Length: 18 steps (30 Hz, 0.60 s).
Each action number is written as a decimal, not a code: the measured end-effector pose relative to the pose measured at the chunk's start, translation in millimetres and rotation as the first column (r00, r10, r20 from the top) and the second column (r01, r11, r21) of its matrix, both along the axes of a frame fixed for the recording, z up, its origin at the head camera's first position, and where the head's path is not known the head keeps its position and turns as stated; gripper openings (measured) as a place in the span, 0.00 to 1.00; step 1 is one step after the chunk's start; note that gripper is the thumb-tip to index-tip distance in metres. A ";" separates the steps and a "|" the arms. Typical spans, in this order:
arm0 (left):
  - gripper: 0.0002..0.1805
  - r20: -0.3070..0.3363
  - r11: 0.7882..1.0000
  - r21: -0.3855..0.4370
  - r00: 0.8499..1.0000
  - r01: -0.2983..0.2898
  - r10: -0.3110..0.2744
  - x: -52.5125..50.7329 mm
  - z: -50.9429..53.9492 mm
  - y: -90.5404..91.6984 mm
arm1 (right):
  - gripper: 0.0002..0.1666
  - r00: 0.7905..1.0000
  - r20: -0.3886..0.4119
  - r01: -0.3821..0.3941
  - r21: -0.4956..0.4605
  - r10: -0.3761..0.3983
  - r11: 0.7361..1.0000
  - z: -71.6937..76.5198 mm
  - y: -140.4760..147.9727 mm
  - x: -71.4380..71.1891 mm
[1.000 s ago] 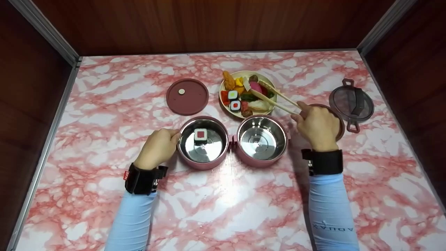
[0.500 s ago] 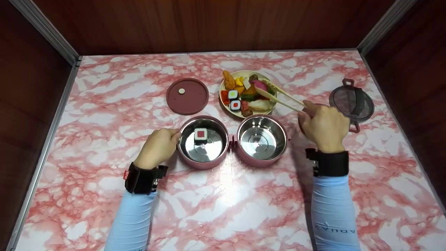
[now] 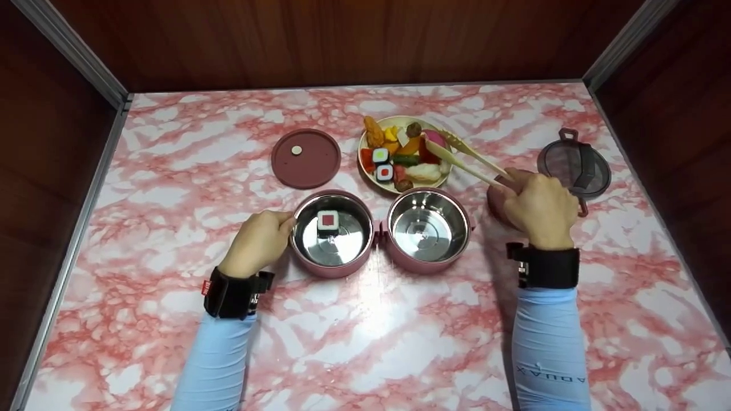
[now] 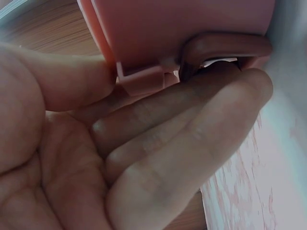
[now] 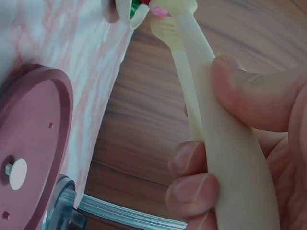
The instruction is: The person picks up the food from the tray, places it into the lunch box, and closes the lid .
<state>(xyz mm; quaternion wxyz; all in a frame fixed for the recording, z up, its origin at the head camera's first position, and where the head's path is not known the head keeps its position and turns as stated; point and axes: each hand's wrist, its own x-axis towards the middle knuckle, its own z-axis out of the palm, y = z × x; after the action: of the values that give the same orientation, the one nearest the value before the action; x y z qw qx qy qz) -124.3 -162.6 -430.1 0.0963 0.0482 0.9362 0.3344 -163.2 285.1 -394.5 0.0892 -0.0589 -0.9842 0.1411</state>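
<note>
One right grip (image 3: 539, 208) around tongs (image 5: 231, 146) across plate edge (image 3: 371, 181), left (image 3: 258, 242) apparently on pot handle (image 4: 220, 44)

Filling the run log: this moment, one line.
left hand: holds left pot; right hand: grips tongs; tongs: over plate; sushi: in left pot

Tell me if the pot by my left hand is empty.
Not empty: the head view shows a single sushi piece inside the pot.
</note>
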 end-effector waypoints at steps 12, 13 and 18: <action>0.16 -0.038 1.000 -0.010 0.999 0.005 -0.006 0.5 -1.0 -0.1 | 0.22 0.998 0.067 -0.012 -0.093 0.019 0.996 1.0 8.8 -1.2; 0.16 -0.044 1.000 -0.013 0.999 0.009 -0.009 0.3 -0.8 -0.1 | 0.23 0.997 0.072 -0.012 -0.106 0.020 0.994 2.3 9.3 -0.8; 0.16 -0.047 1.000 -0.013 0.999 0.010 -0.010 -0.7 -0.1 -0.3 | 0.24 0.997 0.072 -0.025 -0.147 0.035 0.989 9.7 8.6 1.8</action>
<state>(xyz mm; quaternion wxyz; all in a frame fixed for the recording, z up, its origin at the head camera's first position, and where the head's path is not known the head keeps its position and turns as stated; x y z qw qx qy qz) -125.0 -162.9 -430.2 0.0764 0.0601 0.9400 0.3270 -161.3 293.7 -384.8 0.0459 -0.0557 -0.9746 0.2120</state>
